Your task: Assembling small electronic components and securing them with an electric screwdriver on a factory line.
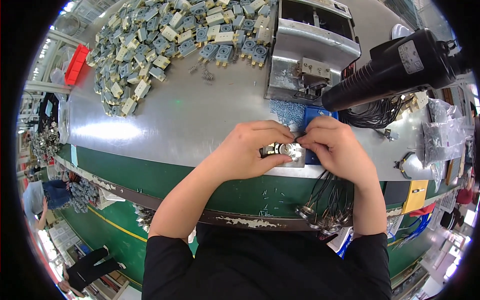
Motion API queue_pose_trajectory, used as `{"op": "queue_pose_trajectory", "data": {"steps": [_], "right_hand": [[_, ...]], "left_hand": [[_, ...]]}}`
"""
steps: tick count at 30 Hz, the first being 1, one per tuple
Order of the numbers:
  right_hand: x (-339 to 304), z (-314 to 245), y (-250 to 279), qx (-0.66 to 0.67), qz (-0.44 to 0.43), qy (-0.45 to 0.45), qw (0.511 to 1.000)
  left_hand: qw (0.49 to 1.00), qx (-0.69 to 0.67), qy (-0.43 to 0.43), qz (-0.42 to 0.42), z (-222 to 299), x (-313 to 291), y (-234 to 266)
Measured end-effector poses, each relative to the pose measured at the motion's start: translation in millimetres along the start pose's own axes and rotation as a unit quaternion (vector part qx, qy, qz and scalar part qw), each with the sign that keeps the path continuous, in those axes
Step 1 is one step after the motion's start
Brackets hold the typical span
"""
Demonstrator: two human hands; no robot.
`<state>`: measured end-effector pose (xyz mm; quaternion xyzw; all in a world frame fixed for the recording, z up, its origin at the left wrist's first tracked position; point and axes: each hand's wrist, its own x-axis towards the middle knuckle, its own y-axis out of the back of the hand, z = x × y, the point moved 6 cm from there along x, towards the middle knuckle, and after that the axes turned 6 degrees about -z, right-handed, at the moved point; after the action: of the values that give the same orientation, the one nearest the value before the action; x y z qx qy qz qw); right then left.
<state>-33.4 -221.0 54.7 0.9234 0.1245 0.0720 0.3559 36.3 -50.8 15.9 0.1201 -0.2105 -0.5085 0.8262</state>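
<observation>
My left hand (252, 149) curls its thumb and fingers round a small part with a round metallic centre (285, 149) and a dark side, at the front edge of the metal worktop. My right hand (337, 149) meets it from the other side, fingertips pinched together at the part's upper right corner. Something dark and tiny shows at that pinch, too small to name. Under the hands lies a metal plate (298, 162), and a blue block (312, 157) is partly covered by my right hand. Loose small screws (288, 111) lie just beyond my fingers.
Grey and cream housings (165, 37) form a large heap at the far left, with loose springs (206, 74) near it. A metal machine (312, 45) stands behind the screws. A black power screwdriver (385, 70) reaches in from the right. Wired round metal parts (327, 217) hang at the front edge.
</observation>
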Motion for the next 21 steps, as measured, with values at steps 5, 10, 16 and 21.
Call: {"op": "queue_pose_trajectory", "data": {"steps": [5,10,16,21], "right_hand": [[0.3,0.1,-3.6,0.03,-0.029,0.013,0.999],[-3.5,-7.7,0.3,0.022,0.008,0.008,1.0],[-2.0,-17.6,12.3,0.005,0.059,-0.005,0.998],[-4.9,-12.4,4.3,0.023,0.095,-0.04,0.994]], "left_hand": [[1.0,0.004,0.008,0.003,-0.3,-1.5,-1.0],[1.0,-0.001,-0.002,0.013,0.3,-1.3,-0.6],[1.0,-0.007,-0.016,0.018,1.6,-1.9,1.6],[0.999,-0.01,-0.026,0.023,1.9,-3.3,0.7]]}}
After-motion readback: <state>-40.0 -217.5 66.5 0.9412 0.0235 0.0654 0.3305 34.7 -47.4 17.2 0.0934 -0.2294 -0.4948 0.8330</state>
